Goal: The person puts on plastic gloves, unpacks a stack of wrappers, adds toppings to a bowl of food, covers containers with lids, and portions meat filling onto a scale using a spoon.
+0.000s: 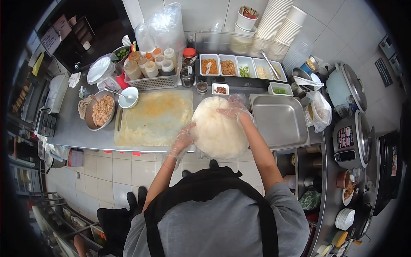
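Note:
A large round pale dough sheet [220, 130] is at the front edge of the steel counter, between a flour-dusted board [156, 118] and an empty metal tray [280, 118]. My left hand [185, 136], in a clear plastic glove, holds the dough's left edge. My right hand [234, 109], gloved too, has its fingers spread over the dough's upper right part. A bowl of minced filling [102, 110] stands left of the board, beside a white bowl [128, 97] with a spoon. Behind the dough is a small dish of red-brown bits [220, 89].
Squeeze bottles [150, 68] fill a basket at the back. White topping trays [227, 66] line the rear, with tongs [269, 64] across them. Stacked cups [274, 21] rise behind. Cookers [351, 137] stand right. Another person's dark shoes [137, 198] show at lower left.

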`<action>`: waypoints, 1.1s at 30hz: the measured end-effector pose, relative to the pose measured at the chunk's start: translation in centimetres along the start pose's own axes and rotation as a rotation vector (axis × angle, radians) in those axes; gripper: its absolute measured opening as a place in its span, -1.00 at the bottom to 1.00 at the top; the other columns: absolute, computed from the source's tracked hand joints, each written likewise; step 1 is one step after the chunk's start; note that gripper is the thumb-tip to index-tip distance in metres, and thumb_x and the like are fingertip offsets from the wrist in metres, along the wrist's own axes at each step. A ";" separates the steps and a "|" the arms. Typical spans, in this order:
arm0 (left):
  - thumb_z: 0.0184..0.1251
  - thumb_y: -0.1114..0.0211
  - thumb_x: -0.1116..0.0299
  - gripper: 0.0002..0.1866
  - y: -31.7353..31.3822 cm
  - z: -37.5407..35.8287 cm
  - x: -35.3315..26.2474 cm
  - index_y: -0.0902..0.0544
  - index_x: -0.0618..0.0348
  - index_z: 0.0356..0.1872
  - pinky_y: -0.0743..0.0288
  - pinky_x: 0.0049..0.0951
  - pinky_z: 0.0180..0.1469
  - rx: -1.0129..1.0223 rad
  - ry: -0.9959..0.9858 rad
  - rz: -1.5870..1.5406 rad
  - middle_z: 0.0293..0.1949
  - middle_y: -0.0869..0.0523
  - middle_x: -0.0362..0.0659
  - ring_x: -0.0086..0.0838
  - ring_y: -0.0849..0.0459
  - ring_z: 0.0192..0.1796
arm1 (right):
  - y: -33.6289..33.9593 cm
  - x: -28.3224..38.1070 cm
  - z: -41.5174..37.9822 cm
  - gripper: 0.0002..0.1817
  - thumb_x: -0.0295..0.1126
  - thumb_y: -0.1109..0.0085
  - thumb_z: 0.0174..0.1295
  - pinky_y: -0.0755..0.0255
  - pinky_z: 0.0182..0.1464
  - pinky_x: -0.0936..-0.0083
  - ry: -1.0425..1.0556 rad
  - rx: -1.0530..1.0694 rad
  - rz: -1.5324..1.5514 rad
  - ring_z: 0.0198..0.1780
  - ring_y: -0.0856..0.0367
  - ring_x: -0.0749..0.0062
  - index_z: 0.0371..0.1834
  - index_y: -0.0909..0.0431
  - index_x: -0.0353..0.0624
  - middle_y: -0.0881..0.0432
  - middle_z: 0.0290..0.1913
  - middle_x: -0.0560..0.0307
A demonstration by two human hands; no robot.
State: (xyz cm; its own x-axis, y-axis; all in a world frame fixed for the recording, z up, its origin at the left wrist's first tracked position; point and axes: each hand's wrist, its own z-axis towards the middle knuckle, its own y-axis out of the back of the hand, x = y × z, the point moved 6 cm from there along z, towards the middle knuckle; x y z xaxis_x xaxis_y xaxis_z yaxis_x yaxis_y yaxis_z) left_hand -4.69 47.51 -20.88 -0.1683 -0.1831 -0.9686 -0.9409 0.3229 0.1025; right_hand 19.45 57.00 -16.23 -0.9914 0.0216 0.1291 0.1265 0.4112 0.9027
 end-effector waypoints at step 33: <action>0.31 0.04 0.16 -0.45 -7.2 6.8 -6.8 -0.24 0.11 0.30 0.11 -0.03 0.37 -0.052 -0.546 1.129 0.37 -0.15 -0.04 -0.21 -0.06 0.42 | -3.5 0.5 -3.6 -0.29 0.08 0.31 0.29 0.30 0.32 -0.25 0.024 -0.458 0.072 0.45 0.14 0.06 0.40 0.04 -0.12 0.05 0.44 0.02</action>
State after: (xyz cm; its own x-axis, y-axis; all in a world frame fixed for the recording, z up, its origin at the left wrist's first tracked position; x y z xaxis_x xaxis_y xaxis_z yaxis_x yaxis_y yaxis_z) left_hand 5.23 52.73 -16.55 -0.7545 0.5831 -0.3011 -0.3643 0.0094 0.9312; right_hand 18.61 52.28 -17.79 -0.9792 0.0120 0.2027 0.2022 -0.0351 0.9787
